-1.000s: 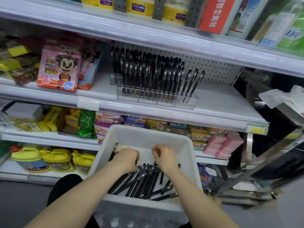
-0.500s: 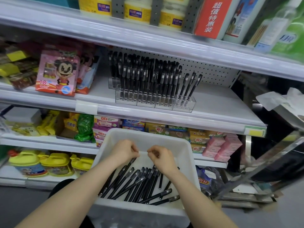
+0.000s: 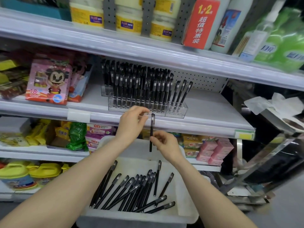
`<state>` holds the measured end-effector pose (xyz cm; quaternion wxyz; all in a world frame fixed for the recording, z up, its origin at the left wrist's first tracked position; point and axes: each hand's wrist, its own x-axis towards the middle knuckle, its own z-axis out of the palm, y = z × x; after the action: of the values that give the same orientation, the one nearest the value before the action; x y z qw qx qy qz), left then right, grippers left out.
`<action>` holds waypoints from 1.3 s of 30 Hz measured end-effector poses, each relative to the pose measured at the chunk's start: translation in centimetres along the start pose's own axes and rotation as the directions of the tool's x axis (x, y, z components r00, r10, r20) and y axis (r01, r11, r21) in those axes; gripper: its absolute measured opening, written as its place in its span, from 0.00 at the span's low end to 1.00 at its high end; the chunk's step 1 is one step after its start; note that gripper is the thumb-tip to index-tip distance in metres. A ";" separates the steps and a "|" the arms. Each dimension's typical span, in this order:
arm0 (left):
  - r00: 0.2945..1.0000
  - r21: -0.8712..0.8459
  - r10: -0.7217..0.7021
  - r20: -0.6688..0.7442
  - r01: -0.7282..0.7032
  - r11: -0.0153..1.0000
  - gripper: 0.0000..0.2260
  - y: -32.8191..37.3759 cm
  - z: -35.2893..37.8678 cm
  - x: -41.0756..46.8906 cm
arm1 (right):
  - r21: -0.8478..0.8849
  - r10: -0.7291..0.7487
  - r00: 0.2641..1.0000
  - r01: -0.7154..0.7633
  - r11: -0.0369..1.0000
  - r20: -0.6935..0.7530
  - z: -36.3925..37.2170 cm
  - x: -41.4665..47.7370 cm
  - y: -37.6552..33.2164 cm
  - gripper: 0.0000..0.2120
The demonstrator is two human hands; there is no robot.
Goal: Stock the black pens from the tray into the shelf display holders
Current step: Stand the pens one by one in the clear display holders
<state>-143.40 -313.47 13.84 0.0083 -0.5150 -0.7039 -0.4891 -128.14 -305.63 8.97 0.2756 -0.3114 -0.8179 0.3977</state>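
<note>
Black pen [image 3: 152, 125]: one upright, cap up, at frame centre, above the tray [image 3: 131, 218] and just below the shelf [image 3: 213, 112] edge. Step: carrying it to the display holder [image 3: 177, 111]. Next you likely need a free slot, lower right of the holder. Your right hand [image 3: 166, 145] pinches the barrel. Your left hand [image 3: 131, 124] has its fingers curled beside the cap; contact unclear.

Loose pens [image 3: 131, 191] lie in the tray [image 3: 131, 217], below the shelf holders [image 3: 174, 111]
</note>
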 end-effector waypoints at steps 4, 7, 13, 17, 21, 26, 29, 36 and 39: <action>0.957 0.322 0.290 -0.019 -0.268 0.908 0.17 0.6 -0.3 1.5 | 0.023 -0.053 0.991 0.056 0.998 -0.122 -4.0 1.6 -2.9 0.10; 0.956 0.494 0.284 0.076 -0.284 0.822 0.25 0.0 0.1 2.3 | -0.006 -0.097 0.960 0.099 0.995 -0.264 -6.6 3.2 -4.6 0.10; 0.961 0.585 0.242 0.136 -0.275 0.763 0.32 -0.9 0.9 2.4 | -0.053 -0.126 0.881 0.115 0.992 -0.456 -9.7 6.8 -6.2 0.08; 0.963 0.595 0.225 0.148 -0.269 0.758 0.34 -0.7 1.0 2.4 | -0.051 -0.110 0.866 0.097 0.994 -0.489 -9.5 8.3 -6.4 0.09; 0.963 0.607 0.214 0.166 -0.271 0.747 0.35 -0.6 1.0 2.4 | -0.086 -0.102 0.879 0.070 0.994 -0.466 -8.8 9.1 -6.0 0.09; 0.964 0.605 0.204 0.171 -0.266 0.750 0.35 -0.8 1.0 2.3 | -0.315 -0.136 0.924 0.019 0.949 -0.357 -8.1 9.6 -5.4 0.09; 0.963 0.604 0.203 0.175 -0.269 0.750 0.35 -0.8 1.1 2.2 | -0.419 -0.151 0.935 0.003 0.908 -0.321 -7.5 10.1 -5.0 0.09; 0.962 0.592 0.213 0.171 -0.273 0.758 0.36 -0.9 1.1 2.2 | -0.530 -0.141 0.925 -0.073 0.845 -0.352 -6.5 10.7 -4.3 0.09; 0.963 0.595 0.214 0.164 -0.270 0.757 0.36 -1.0 1.1 2.2 | -0.509 -0.143 0.915 -0.076 0.857 -0.378 -6.2 10.6 -4.3 0.09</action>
<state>-144.60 -311.11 13.76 0.2077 -0.5916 -0.7512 -0.2066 -131.97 -297.04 17.92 0.3518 -0.4341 -0.8247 0.0875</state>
